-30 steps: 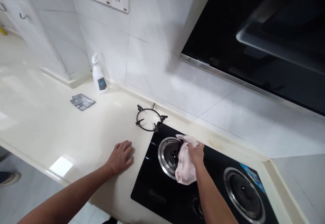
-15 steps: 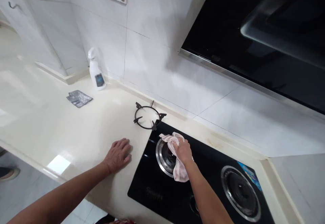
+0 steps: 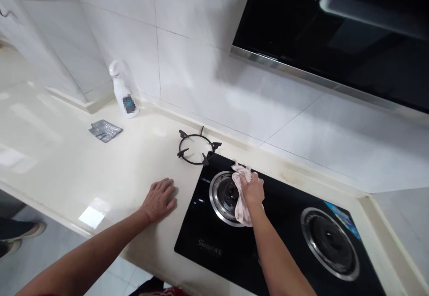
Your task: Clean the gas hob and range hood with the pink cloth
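A pale pink cloth [image 3: 242, 206] is bunched under my right hand [image 3: 253, 192], whose fingers are closed on it. The cloth lies over the right part of the left burner [image 3: 217, 197] on the black glass gas stove [image 3: 197, 229]. My left hand [image 3: 158, 201] rests palm down on the counter just left of the stove, its fingers apart and nothing in it. Behind the stove's back left corner sits a black pan support ring [image 3: 191, 162], partly on the counter and touching the stove's corner.
A white spray bottle [image 3: 122, 91] stands by the wall, with a flat silver packet [image 3: 105, 130] in front of it. The right burner [image 3: 330, 242] is uncovered. A black range hood [image 3: 301, 32] hangs above. Another person's shoes [image 3: 36, 230] show on the floor at left.
My right hand has moved the cloth to the right and slightly back, uncovering more of the left burner. My left hand stays on the counter. The view has shifted a little.
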`<state>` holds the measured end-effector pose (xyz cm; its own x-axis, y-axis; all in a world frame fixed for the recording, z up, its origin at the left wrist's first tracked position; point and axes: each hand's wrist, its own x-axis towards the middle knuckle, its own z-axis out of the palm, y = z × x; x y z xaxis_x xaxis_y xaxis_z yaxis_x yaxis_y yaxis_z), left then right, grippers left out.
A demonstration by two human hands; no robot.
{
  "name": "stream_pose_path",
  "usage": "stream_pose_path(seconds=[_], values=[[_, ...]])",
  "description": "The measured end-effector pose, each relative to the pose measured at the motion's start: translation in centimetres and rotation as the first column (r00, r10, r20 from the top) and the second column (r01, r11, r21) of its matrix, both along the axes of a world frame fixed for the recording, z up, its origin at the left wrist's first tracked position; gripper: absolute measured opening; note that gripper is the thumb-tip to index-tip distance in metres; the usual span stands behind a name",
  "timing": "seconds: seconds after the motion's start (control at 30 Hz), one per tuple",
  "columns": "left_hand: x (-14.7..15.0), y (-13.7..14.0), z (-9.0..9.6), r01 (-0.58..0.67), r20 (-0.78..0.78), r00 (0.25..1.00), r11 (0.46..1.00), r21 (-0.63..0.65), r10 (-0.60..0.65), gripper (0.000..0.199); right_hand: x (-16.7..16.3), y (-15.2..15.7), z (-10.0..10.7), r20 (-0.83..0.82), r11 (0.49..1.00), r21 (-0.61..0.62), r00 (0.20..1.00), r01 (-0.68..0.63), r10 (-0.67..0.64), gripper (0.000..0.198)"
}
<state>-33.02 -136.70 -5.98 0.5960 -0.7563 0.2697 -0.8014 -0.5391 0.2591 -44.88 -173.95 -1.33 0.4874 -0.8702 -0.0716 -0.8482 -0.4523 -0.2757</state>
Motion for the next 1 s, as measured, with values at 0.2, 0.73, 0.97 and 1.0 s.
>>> stream_pose_path(seconds=[0.2, 0.73, 0.97, 1.0], values=[[-0.1, -0.1, 0.2, -0.012, 0.003, 1.0, 1.0, 0.002, 0.012, 0.034, -5.3, 3.1, 0.1, -0.034, 0.999, 0.019, 0.999, 0.035, -0.034, 0.061], [0.0, -0.1, -0.4, -0.021, 0.082, 0.996, 1.0, -0.003, 0.021, 0.034, -8.0, 14.8, -0.9, 0.093, 0.889, -0.052, 0.885, -0.454, 0.457, 0.034], [0.5, 0.0, -0.6, -0.003, 0.097, 0.995, 1.0, -0.001, 0.003, 0.032, -3.3, 14.8, 1.2, 0.159, 0.871, -0.296, 0.879, -0.391, 0.449, 0.042], [0.6, 0.0, -0.5, -0.003, 0.09, 0.996, 1.0, -0.003, 0.003, 0.032, -3.0, 14.2, 1.3, 0.112, 0.865, -0.282, 0.881, -0.416, 0.46, 0.045]])
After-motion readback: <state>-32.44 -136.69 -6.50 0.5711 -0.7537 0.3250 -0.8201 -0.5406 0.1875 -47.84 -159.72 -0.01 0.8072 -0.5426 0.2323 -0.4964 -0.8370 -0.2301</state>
